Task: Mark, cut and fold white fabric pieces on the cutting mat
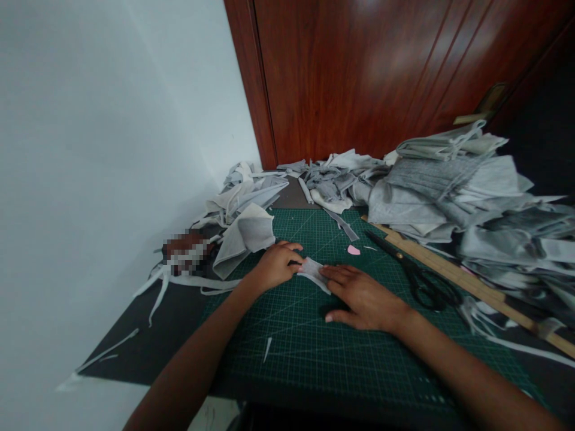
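Observation:
A small light grey fabric strip [313, 271] lies on the green cutting mat [296, 353] between my two hands. My left hand [279, 263] has its thumb and fingers closed at the strip's left end. From the other side, my right hand [359, 293] rests flat, fingertips pressing on the strip's right end and thumb held apart on the mat. Black-handled scissors [417, 272] lie to the right of my right hand. Just beyond the hands sit a pink scrap [353, 249] and a narrow grey offcut [344, 225].
A wooden ruler [449, 272] runs along the mat's right side. Grey fabric is heaped at the right [431, 185], with more scraps at the back [332, 176]. Folded pieces [247, 233] and loose white strips stand at left, by a white wall [112, 149]. A wooden door [359, 72] rises behind.

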The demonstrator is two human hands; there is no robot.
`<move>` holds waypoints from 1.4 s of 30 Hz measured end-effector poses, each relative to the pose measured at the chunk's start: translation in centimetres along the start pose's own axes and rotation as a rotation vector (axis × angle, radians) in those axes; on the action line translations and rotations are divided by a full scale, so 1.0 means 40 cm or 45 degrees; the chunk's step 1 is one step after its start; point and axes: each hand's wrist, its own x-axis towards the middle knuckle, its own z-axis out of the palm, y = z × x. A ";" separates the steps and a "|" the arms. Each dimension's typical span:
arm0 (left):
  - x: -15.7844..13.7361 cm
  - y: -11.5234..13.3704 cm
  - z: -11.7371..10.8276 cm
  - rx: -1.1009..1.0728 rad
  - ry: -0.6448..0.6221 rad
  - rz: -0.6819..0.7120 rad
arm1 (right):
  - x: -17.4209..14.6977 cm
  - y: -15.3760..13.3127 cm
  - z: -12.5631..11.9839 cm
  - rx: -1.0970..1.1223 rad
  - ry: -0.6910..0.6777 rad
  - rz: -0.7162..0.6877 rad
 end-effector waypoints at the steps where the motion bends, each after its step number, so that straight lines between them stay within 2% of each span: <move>1: 0.000 -0.004 -0.001 0.003 0.001 0.006 | 0.000 0.001 0.001 0.007 0.010 0.015; 8: -0.010 0.003 -0.005 0.099 -0.020 0.078 | -0.003 0.004 -0.008 0.026 -0.040 0.005; 12: -0.017 0.039 -0.001 0.130 0.105 0.159 | -0.006 0.002 -0.016 0.056 -0.053 0.017; 14: -0.020 0.066 0.007 0.045 0.148 0.237 | -0.006 0.002 -0.016 0.070 -0.048 0.016; 16: -0.021 0.089 0.018 -0.080 0.061 0.354 | -0.006 0.004 -0.016 0.093 -0.039 0.015; 18: -0.021 0.102 0.030 -0.194 -0.045 0.395 | -0.007 0.009 -0.014 0.125 -0.032 0.011; 20: -0.019 0.101 0.043 -0.289 -0.068 0.355 | -0.009 0.016 -0.014 0.150 -0.024 -0.002; 28: -0.002 0.085 0.074 -0.565 0.102 0.156 | -0.014 0.058 -0.007 0.272 0.021 -0.096; 34: -0.009 0.111 0.081 -0.430 0.124 0.085 | -0.016 0.071 -0.007 0.382 0.065 -0.106; 42: -0.022 0.123 0.073 -0.300 0.059 0.118 | -0.016 0.074 -0.022 0.453 0.081 -0.078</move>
